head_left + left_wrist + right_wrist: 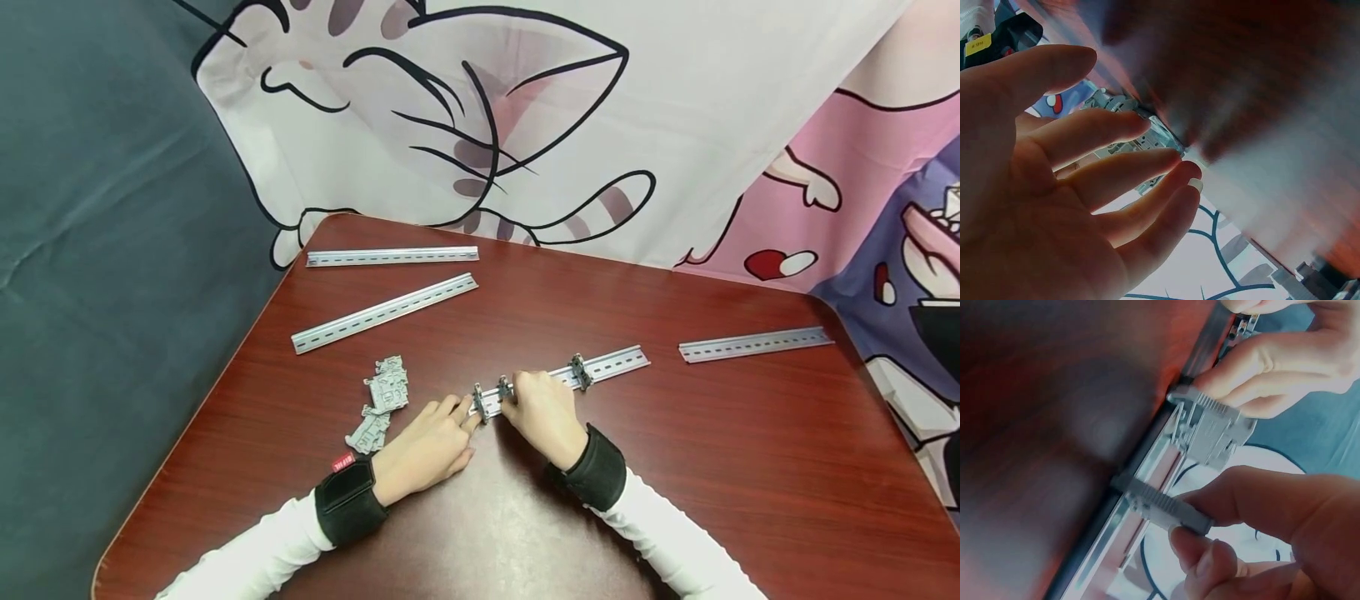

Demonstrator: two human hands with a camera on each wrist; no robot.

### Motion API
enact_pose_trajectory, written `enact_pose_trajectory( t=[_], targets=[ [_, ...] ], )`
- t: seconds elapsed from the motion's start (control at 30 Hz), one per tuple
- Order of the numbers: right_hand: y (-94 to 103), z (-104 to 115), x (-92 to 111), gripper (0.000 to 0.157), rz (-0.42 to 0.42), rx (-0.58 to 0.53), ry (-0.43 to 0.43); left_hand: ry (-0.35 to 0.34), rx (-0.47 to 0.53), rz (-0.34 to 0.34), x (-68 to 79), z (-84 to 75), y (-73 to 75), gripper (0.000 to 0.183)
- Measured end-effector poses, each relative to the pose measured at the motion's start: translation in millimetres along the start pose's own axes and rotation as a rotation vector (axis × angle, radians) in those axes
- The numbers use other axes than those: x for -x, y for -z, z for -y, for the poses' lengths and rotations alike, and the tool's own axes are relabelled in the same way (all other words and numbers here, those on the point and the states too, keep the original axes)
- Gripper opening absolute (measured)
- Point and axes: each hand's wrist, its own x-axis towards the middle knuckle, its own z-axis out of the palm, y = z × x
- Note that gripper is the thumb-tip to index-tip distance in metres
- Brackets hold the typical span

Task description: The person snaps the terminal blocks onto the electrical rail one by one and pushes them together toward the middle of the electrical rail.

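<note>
A slotted metal DIN rail (619, 362) lies in front of me with several grey terminal blocks on it. My right hand (542, 414) pinches one grey terminal block (1163, 509) on the rail between thumb and finger. Another terminal block (1213, 431) sits to its left, close to the left fingers. Farther right along the rail stands a third terminal block (581, 372). My left hand (427, 446) rests its extended fingertips at the rail's left end; in the left wrist view its fingers (1116, 169) look loosely straight, curled round nothing.
Left of my left hand lie loose grey terminal blocks (387, 385). Two more rails, one at the back (393, 257) and one slanted (385, 312), lie at the far left. Another rail (756, 344) is near the right edge. A cat-print cloth (675, 125) hangs behind the table.
</note>
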Motion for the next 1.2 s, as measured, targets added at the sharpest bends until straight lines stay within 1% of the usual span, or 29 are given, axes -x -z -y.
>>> enact_pose_trajectory(
  t=[0.13,0.53,0.83,1.07,1.2],
  targets=[
    [2.6,-6.9,-1.0,0.031,0.004,0.008,-0.033,0.000,0.001,-0.003,-0.3,0.3,-0.2,0.039],
    [10.5,-38.9,-2.6,0.039,0.046,-0.001,-0.169,0.020,0.017,0.004,1.0,0.2,1.3,0.040],
    [14.8,-60.3,-0.9,0.041,0.053,-0.005,-0.243,0.025,0.002,0.008,-0.9,-1.9,-0.2,0.040],
    [18.0,-72.2,1.6,0.032,0.062,-0.015,-0.270,0.027,0.002,0.003,-1.3,-2.8,-2.1,0.040],
    [19.8,-76.4,2.6,0.032,0.045,-0.018,-0.269,0.031,0.004,0.004,-1.8,-3.4,-2.6,0.041]
  ],
)
